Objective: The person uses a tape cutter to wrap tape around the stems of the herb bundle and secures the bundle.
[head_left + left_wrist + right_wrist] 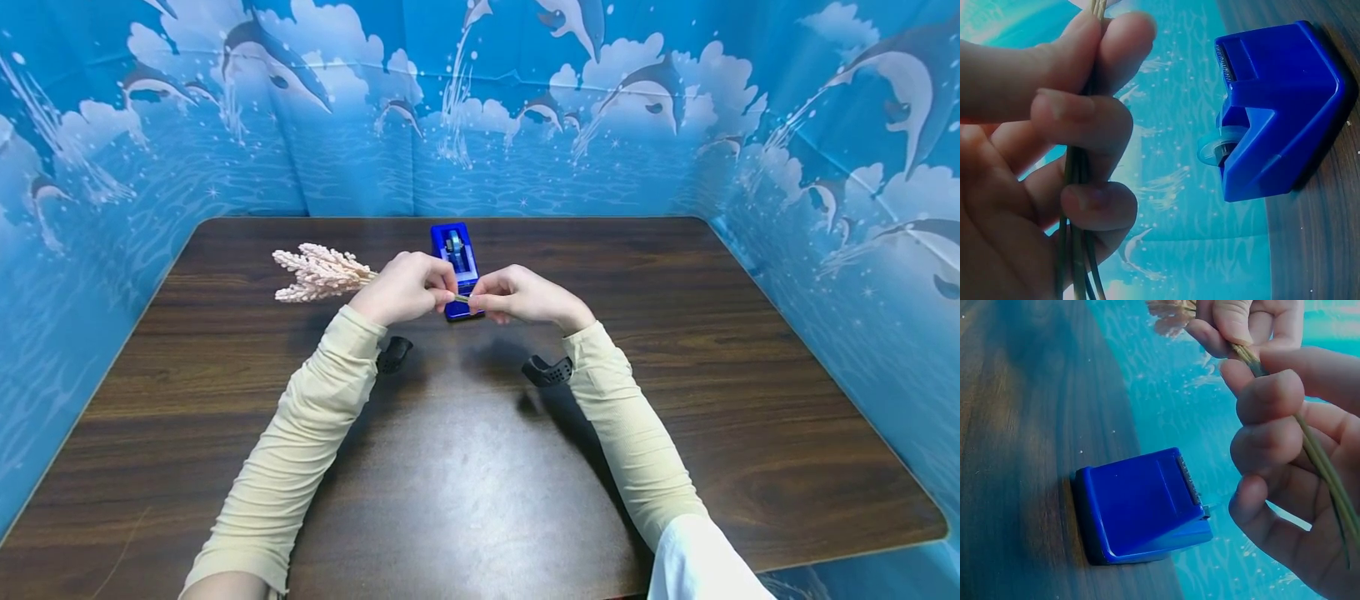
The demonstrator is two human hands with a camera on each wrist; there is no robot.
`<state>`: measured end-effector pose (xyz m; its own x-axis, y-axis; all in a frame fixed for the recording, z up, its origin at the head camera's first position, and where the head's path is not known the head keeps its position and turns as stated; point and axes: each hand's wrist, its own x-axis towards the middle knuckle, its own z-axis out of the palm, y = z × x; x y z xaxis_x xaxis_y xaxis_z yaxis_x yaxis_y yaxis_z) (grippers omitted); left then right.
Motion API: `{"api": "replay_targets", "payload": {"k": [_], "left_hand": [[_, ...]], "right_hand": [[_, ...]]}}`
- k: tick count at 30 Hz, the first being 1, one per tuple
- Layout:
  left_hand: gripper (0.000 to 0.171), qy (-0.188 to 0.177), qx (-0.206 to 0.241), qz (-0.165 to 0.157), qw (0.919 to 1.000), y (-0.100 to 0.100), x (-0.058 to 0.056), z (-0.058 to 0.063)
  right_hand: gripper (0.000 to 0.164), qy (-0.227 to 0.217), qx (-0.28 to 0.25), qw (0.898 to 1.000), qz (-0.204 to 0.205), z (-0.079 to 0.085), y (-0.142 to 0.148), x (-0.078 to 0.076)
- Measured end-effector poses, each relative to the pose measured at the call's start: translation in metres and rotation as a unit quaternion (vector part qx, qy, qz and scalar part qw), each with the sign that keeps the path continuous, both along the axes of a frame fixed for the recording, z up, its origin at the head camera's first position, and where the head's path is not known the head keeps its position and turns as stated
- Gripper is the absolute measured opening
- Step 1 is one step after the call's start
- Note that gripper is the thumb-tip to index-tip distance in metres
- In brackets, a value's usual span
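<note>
Both hands hold one bunch of dried flowers (322, 273), whose pale pink heads point left past the left hand. My left hand (408, 286) has its fingers curled round the thin green stems (1077, 250). On the other side, my right hand (528, 296) pinches the same stems, a short stretch of which shows between the two hands. In the right wrist view, a darker band (1255, 366) lies around the stems just by the right fingertips. Right behind the hands, a blue tape dispenser (455, 250) with a clear roll (1216, 149) stands on the table.
The dark wood-grain table (465, 467) stretches out to both sides and toward the person. A blue curtain (480, 125) printed with dolphins hangs along the back and sides. Black wrist mounts (547, 371) hang below the sleeves.
</note>
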<state>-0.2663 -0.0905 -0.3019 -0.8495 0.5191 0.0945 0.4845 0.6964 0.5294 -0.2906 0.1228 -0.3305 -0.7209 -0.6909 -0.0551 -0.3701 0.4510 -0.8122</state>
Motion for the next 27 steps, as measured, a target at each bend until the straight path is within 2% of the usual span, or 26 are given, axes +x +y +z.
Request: {"api": "replay_targets", "payload": {"k": [5,11,15,18,24,27], "left_hand": [[0.007,0.003,-0.007,0.002,1.0000,-0.001,-0.001,0.000],[0.008,-0.002,-0.003,0.007,1.0000,-0.002,-0.003,-0.003],[0.008,-0.004,0.002,0.008,1.0000,-0.004,-0.003,-0.004],[0.009,-0.001,0.003,0.010,0.9999,-0.006,-0.003,-0.005],[0.014,0.004,0.001,0.024,0.9997,-0.007,-0.003,-0.004],[0.014,0.013,-0.003,0.022,0.9997,-0.006,-0.004,-0.005]], "right_hand": [[0.013,0.022,-0.013,1.000,-0.009,-0.001,-0.002,0.000],[0.010,0.114,-0.013,0.993,0.010,-0.003,-0.004,0.002],[0.008,0.153,-0.001,0.988,0.001,-0.005,-0.006,0.002],[0.014,0.162,0.000,0.987,0.000,-0.005,-0.008,0.003],[0.017,0.138,-0.004,0.990,0.006,-0.008,-0.014,0.004],[0.018,0.176,0.003,0.984,0.003,-0.010,-0.018,0.005]]}}
